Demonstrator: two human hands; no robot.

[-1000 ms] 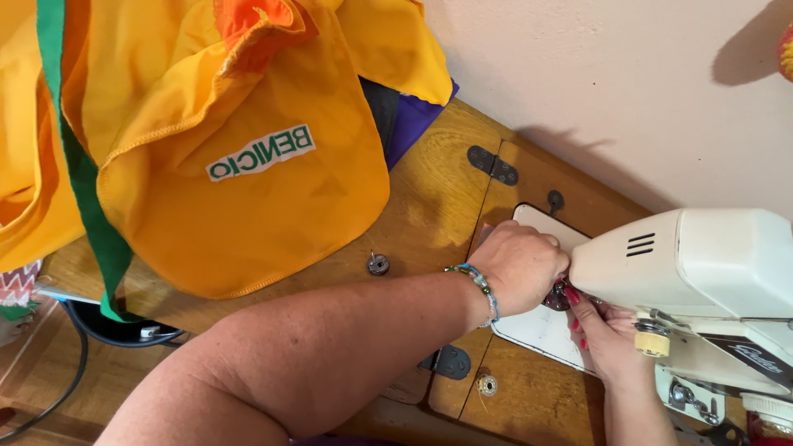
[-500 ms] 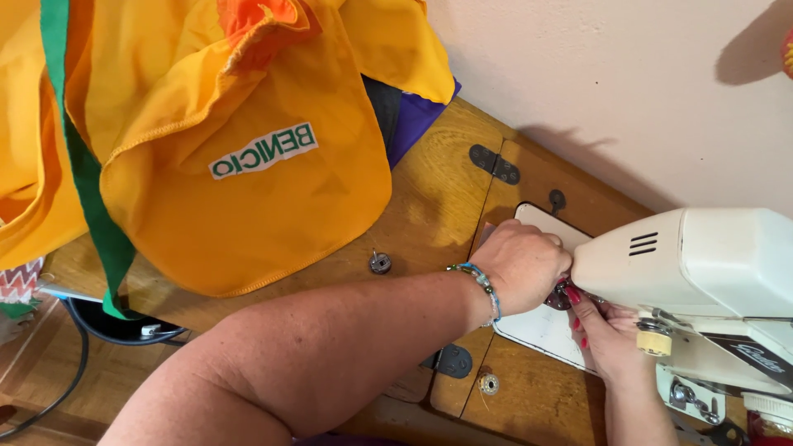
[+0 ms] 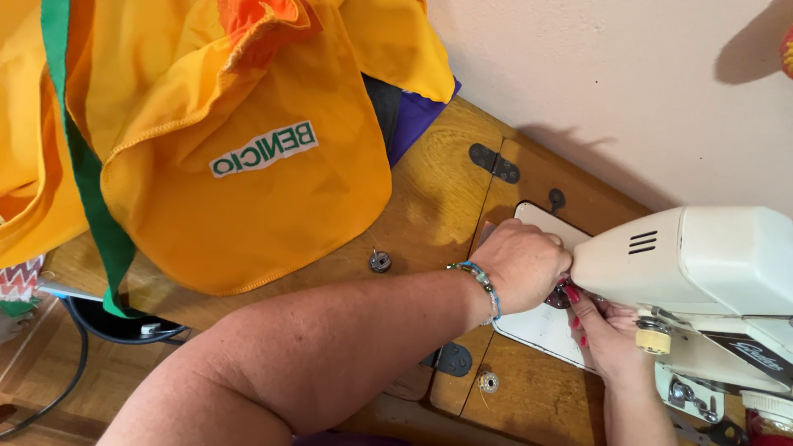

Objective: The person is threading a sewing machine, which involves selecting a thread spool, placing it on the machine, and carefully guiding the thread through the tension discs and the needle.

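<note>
Almost nothing has moved since the earlier pictures: both hands stay at the same place under the head of the sewing machine, and the view is shifted only very little. The left hand reaches across the wooden table with the back of the hand up and the fingers curled down at the needle area. What the fingers hold is hidden by the hand itself and by the machine, so I cannot tell if they grip something. On the wrist there is a bead bracelet. The right hand comes from below, with red nails, and its fingertips press together at a small dark metal part just under the machine head, between the two hands. It looks like a pinch on this part, but the part is mostly covered. Both hands are over the pale plate that is set in the table under the machine.

On the table, left of the left forearm, a small metal bobbin lies alone. A second bobbin lies near the front edge, beside a dark hinge. A yellow cloth with a white label and a green strip covers the left part of the table, and purple cloth shows behind it. A cream thread spool sits on the machine close to the right hand.
</note>
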